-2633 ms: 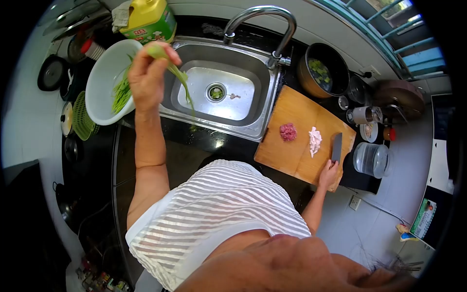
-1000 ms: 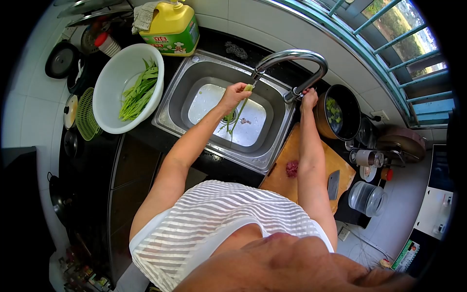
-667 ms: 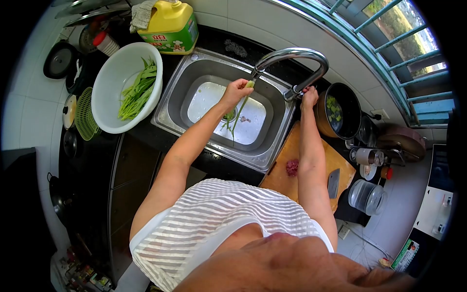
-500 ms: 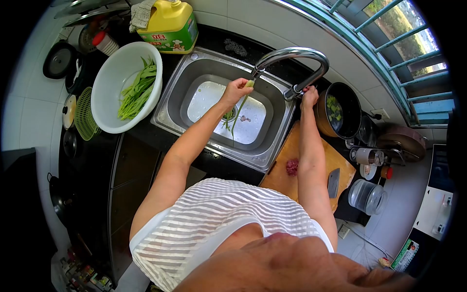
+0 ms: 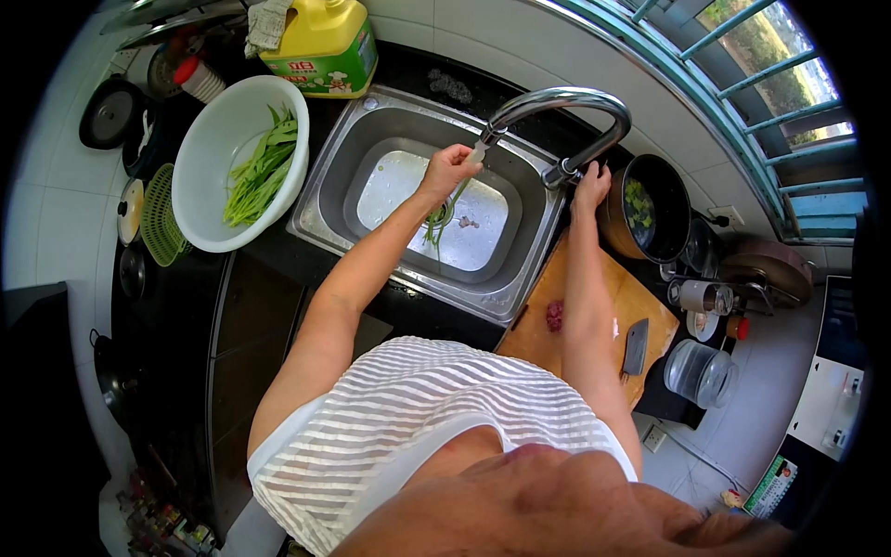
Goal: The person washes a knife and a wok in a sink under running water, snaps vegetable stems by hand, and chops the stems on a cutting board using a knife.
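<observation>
Left hand (image 5: 448,171) pinches the stalk (image 5: 476,156) at its thick end, best hold for something that looks light, bendy, slippery; right hand (image 5: 591,187) by the faucet (image 5: 564,96), grip hard to tell.

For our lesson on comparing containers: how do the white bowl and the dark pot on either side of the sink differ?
The bowl is white, while the pot is black inside. The bowl looks larger than the pot. Long leafy stems lie heaped in the bowl; small green pieces sit in what looks like liquid in the pot. Both are round and open-topped.
</observation>
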A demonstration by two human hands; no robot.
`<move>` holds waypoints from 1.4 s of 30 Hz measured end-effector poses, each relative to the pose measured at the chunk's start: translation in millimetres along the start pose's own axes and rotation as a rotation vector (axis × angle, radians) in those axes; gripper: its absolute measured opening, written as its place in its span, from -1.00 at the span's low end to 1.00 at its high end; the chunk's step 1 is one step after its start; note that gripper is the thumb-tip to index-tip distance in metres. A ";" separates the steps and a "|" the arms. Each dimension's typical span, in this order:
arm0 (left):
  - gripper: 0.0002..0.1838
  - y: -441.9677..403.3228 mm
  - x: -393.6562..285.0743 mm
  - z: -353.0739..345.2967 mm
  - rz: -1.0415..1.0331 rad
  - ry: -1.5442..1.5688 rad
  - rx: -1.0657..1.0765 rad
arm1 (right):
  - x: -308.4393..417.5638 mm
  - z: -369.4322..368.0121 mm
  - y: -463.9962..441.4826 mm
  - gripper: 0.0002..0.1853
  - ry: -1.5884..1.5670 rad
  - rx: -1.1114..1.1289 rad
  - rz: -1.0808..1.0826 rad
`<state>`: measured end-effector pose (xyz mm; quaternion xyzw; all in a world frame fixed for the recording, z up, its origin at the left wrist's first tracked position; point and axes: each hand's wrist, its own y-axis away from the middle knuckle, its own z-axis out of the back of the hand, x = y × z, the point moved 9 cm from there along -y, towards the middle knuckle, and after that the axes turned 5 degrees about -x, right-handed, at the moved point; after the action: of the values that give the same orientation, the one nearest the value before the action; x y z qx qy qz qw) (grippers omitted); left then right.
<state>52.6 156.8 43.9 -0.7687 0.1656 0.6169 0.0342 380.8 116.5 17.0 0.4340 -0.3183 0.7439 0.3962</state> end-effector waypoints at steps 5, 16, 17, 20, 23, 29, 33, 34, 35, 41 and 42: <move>-0.84 -4.1 10.5 9.0 -0.038 -0.073 -0.032 | 75.4 -30.6 142.9 -0.61 -0.333 0.418 0.067; -0.84 11.9 -1.6 4.2 0.161 -0.048 0.279 | 77.9 -92.7 226.2 -0.78 -0.835 1.131 -0.543; -0.83 11.3 -4.3 5.1 0.157 -0.012 0.278 | 75.7 -94.5 226.0 -0.76 -0.835 1.151 -0.549; -0.81 11.4 -4.2 9.5 0.154 0.011 0.249 | 80.8 -88.9 225.8 -0.76 -0.819 1.150 -0.579; -0.81 12.8 0.3 10.2 0.165 0.065 0.237 | 81.4 -87.0 225.3 -0.79 -0.809 1.125 -0.583; -0.80 16.6 -5.0 5.8 0.126 0.066 0.224 | 80.9 -81.4 212.3 -0.82 -0.589 0.929 -0.383; -0.77 14.5 -0.6 6.3 0.156 0.109 0.249 | 87.5 -83.5 215.4 -0.81 -0.651 0.989 -0.354; -0.77 14.6 -1.4 7.0 0.161 0.125 0.237 | 86.4 -83.3 214.6 -0.81 -0.651 0.988 -0.357; -0.77 14.6 -1.7 7.4 0.165 0.125 0.237 | 87.2 -84.3 217.1 -0.82 -0.699 1.033 -0.386; -0.83 12.3 -2.8 -1.7 0.139 -0.002 0.284 | 80.8 -87.1 211.4 -0.88 -0.584 1.006 -0.426; -0.85 10.6 -3.7 -0.6 0.115 -0.068 0.215 | 79.5 -86.8 207.9 -0.84 -0.495 0.983 -0.385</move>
<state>49.3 147.4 49.2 -0.7283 0.2733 0.6223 0.0867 142.0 111.9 24.9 0.7778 0.0659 0.5953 0.1903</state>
